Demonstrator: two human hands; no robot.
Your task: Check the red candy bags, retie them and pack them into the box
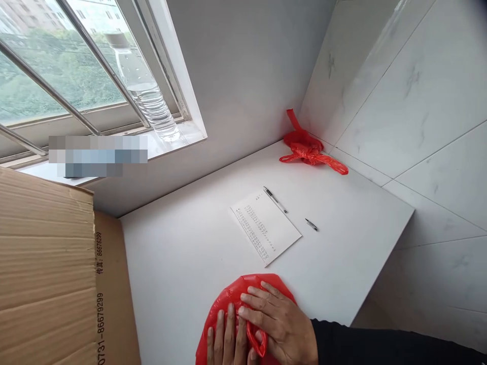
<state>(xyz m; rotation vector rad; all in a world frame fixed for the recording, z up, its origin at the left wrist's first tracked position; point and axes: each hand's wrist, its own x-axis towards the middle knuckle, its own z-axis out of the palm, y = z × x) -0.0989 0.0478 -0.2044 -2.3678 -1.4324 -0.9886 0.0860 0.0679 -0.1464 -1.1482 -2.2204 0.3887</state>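
Note:
A red plastic bag (251,285) lies at the near edge of the white table, bulging into a rounded shape; what is inside it is hidden. Both hands rest on top of it. My left hand (228,339) has its fingers stretched out flat on the bag, its lower part cut off by the frame. My right hand (279,322) lies across the bag from the right, fingers extended and pressed down. A twisted loop of the bag, probably a handle, shows between the two hands near the right thumb.
On the white table (171,263) are a printed sheet or booklet (262,223), a pen (275,198) and its cap (311,224). Another red bag (304,147), knotted, sits in the back corner. A cardboard box (45,274) stands left; a water bottle (148,96) is on the windowsill.

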